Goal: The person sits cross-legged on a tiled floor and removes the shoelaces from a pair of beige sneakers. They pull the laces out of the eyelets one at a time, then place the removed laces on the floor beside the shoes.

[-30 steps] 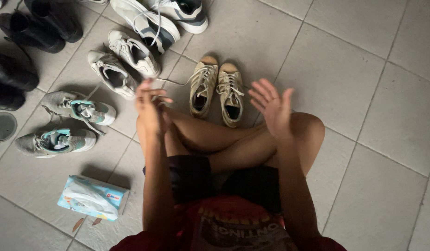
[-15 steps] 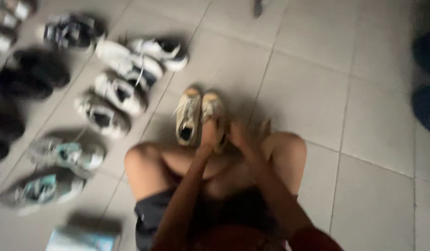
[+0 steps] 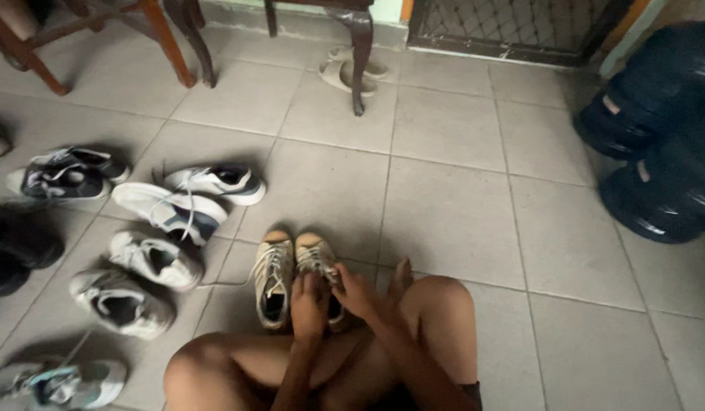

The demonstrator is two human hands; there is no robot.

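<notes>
A pair of tan shoes (image 3: 291,278) is seen standing side by side on the tiled floor (image 3: 459,205), toes pointing far, just beyond the crossed bare legs (image 3: 413,335) of a seated person. The right-hand shoe (image 3: 316,255) of the pair is gripped at its opening by both hands. The left hand (image 3: 310,304) is closed over the near part of this shoe, fingers curled down over the edge. The right hand (image 3: 358,293) is folded against the shoe's right side, touching the left hand; what lies under its fingers cannot be told. The left-hand shoe (image 3: 273,281) is left untouched, its laces loose.

To the left, white sneakers (image 3: 143,278) are set in a row, with a white and navy pair (image 3: 191,196) farther off. Dark shoes (image 3: 17,251) are placed at the left edge. Chair legs (image 3: 177,38) and sandals (image 3: 343,70) are seen at the far side, and dark blue jugs (image 3: 657,137) at the right.
</notes>
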